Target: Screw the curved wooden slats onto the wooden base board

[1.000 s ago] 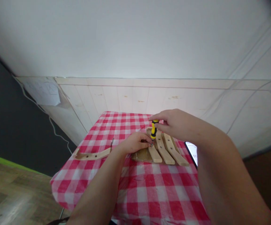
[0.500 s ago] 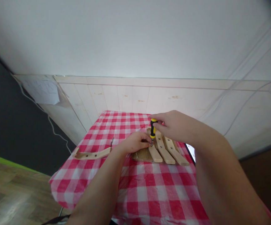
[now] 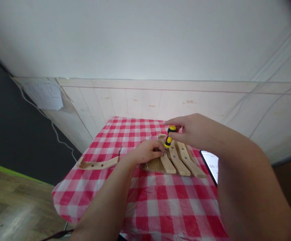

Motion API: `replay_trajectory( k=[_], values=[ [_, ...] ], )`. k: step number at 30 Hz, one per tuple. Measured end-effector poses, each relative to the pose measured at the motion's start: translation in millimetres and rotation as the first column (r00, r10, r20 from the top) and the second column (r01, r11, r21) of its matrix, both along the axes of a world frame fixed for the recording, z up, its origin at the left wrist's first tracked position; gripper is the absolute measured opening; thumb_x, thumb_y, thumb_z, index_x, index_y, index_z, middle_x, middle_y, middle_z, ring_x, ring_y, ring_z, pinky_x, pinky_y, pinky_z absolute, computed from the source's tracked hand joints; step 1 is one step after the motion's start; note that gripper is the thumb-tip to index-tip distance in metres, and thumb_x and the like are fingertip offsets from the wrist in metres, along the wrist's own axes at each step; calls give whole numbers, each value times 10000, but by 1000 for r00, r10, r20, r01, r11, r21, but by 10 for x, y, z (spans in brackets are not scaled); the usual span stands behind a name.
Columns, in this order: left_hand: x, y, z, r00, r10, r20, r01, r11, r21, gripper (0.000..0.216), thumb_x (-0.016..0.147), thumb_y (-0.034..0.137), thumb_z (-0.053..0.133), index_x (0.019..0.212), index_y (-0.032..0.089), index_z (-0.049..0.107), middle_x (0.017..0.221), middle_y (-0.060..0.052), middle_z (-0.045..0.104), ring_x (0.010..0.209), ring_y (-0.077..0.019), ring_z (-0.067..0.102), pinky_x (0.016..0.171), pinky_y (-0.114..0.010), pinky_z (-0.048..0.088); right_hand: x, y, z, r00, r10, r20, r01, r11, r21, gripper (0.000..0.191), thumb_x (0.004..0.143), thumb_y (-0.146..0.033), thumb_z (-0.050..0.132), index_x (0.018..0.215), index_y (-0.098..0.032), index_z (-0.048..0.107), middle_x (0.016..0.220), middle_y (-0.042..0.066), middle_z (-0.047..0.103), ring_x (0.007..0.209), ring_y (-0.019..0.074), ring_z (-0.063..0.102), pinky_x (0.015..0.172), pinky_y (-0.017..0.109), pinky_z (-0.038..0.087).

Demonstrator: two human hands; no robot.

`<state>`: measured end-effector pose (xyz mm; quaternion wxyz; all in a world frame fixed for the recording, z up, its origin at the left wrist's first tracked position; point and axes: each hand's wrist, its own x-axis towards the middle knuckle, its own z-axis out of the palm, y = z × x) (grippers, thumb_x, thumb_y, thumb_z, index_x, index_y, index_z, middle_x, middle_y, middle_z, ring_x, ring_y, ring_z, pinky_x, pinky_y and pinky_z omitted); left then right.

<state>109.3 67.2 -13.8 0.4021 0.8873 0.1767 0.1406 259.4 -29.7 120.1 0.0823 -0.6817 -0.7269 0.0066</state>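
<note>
My right hand point(image 3: 192, 130) is closed round a short yellow-and-black screwdriver point(image 3: 169, 136), whose tip points down at a set of pale wooden slats point(image 3: 179, 161) lying side by side on a brown piece. My left hand point(image 3: 147, 152) rests on the left end of that wooden assembly, fingers pinched at the screwdriver tip on something too small to make out. All of it lies on a table with a red-and-white checked cloth point(image 3: 160, 204).
A separate curved wooden slat point(image 3: 97, 164) with holes lies at the cloth's left edge. A lit phone point(image 3: 212, 165) lies to the right of the slats, partly behind my right arm. A pale panelled wall stands behind; wood floor lies to the left.
The screwdriver has tilted, its handle leaning to the right, and my right hand has shifted slightly right. My left hand has stayed on the wood.
</note>
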Motion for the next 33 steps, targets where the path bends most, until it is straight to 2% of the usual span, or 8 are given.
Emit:
replay_trajectory(
  k=[5, 7, 11, 13, 17, 24, 30, 33],
  values=[
    [1, -16, 4, 1000, 9, 10, -9, 1000, -18, 112, 805, 140, 569, 868, 151, 661, 883, -21, 677, 813, -132, 602, 753, -235, 472, 3, -27, 49, 998, 16, 63, -10, 995, -96, 266, 792, -231, 458, 883, -213, 708, 766, 33, 701, 617, 143, 559, 546, 257, 334],
    [4, -18, -3, 1000, 21, 9, -21, 1000, -24, 108, 800, 134, 569, 858, 153, 657, 883, -18, 675, 811, -129, 601, 745, -231, 470, 5, -16, 53, 989, -47, 139, 63, 992, -113, 269, 819, -292, 458, 842, -189, 705, 730, 58, 690, 604, 155, 560, 534, 268, 325],
    [14, -2, -47, 1000, 24, -17, -25, 999, -45, 103, 805, 153, 569, 854, 154, 659, 883, -15, 676, 792, -126, 599, 718, -224, 469, -35, 36, 17, 954, -186, 234, 199, 979, -33, 459, 852, -509, 416, 755, -163, 702, 650, 102, 657, 594, 188, 573, 510, 287, 304],
    [15, 13, -75, 999, 26, -23, -28, 998, -55, 112, 806, 174, 574, 876, 155, 659, 879, -15, 677, 790, -128, 599, 716, -226, 471, -89, 63, -5, 952, -205, 227, 211, 978, -2, 454, 865, -495, 410, 785, -159, 705, 675, 112, 664, 611, 196, 586, 522, 291, 309],
    [6, 22, -96, 1000, 26, -1, -26, 997, -70, 130, 803, 183, 571, 903, 149, 647, 880, -18, 674, 805, -136, 600, 722, -232, 475, -196, 80, -24, 978, -129, 165, 131, 991, -1, 333, 877, -347, 425, 869, -172, 707, 787, 103, 695, 655, 173, 594, 562, 279, 322],
    [7, -21, -41, 999, 40, -23, -41, 997, -60, 188, 793, 149, 550, 953, 138, 648, 908, -33, 688, 807, -146, 610, 711, -239, 476, -114, -18, -27, 994, 23, 105, -19, 999, -46, 287, 853, -284, 425, 789, -193, 691, 653, 47, 648, 521, 130, 494, 509, 271, 278],
    [31, -30, -11, 997, 53, -49, -52, 999, 15, 138, 782, 149, 567, 880, 146, 664, 899, -27, 687, 822, -151, 607, 742, -240, 477, -130, 73, -50, 964, -146, 224, 147, 989, 13, 387, 849, -473, 464, 753, -177, 693, 652, 83, 647, 583, 170, 548, 519, 285, 282],
    [42, -19, -30, 997, 65, -44, -64, 997, 32, 135, 770, 147, 573, 870, 144, 664, 874, -22, 688, 811, -153, 605, 740, -244, 476, -167, 91, -48, 984, -72, 164, 74, 997, -8, 350, 882, -401, 438, 790, -183, 696, 709, 76, 677, 628, 168, 578, 541, 277, 315]
  ],
)
